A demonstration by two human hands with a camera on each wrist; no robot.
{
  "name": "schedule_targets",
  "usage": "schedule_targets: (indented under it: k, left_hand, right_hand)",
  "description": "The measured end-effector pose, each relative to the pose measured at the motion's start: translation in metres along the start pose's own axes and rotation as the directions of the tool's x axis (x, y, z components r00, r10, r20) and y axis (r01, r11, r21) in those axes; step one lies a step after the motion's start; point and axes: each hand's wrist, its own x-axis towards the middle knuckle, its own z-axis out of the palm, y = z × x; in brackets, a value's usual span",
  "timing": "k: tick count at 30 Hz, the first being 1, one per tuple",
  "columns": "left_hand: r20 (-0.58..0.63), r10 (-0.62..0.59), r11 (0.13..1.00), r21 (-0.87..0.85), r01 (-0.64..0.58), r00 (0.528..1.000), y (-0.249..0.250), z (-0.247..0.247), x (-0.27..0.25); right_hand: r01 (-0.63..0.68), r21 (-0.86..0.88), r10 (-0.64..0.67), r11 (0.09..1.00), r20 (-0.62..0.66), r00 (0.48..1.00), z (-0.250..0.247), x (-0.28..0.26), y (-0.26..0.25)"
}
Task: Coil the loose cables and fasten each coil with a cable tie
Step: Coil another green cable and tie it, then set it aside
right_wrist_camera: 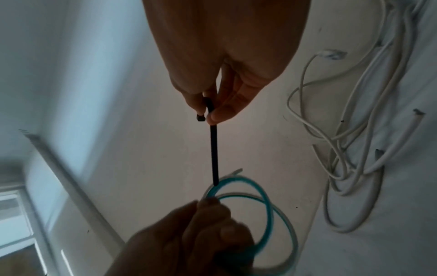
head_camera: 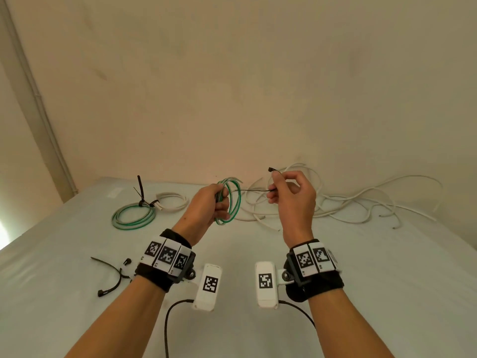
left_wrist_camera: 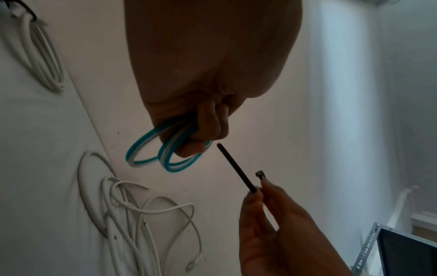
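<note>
My left hand [head_camera: 215, 202] grips a small coil of green-and-white cable [head_camera: 233, 202] upright above the table; the same coil [left_wrist_camera: 165, 155] hangs below its curled fingers in the left wrist view. My right hand [head_camera: 284, 188] pinches a black cable tie [head_camera: 254, 189] between thumb and fingers, the tie bent so its head [head_camera: 271, 169] sticks up. The tie's free tip points left and reaches the coil's rim [right_wrist_camera: 238, 184]. In the right wrist view the tie [right_wrist_camera: 214, 153] runs straight from the pinch to the coil.
On the white table [head_camera: 335, 280] lie a tied green-white coil [head_camera: 134, 217], a white coil [head_camera: 171, 201] behind it, a tangle of loose white cables [head_camera: 348, 202] at the back right, and spare black ties [head_camera: 112, 276] at the front left. A wall stands behind.
</note>
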Motion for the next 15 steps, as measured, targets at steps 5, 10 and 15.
schedule_targets:
  k: [5, 10, 15]
  left_hand:
    - [0.037, 0.086, 0.991, 0.100, -0.089, 0.996, -0.005, 0.020, 0.011]
    - [0.050, 0.088, 0.978, 0.184, -0.096, 0.995, -0.005, 0.027, 0.014]
    - [0.011, 0.054, 0.948, 0.313, -0.054, 0.998, -0.003, 0.026, 0.011]
  right_hand:
    - [0.018, -0.050, -0.013, 0.999, 0.099, 0.995, 0.014, -0.003, 0.006]
    - [-0.045, 0.043, 0.036, 0.998, 0.182, 0.983, 0.013, -0.003, 0.009]
    - [-0.045, 0.053, 0.028, 0.998, 0.286, 0.958, 0.006, -0.006, 0.008]
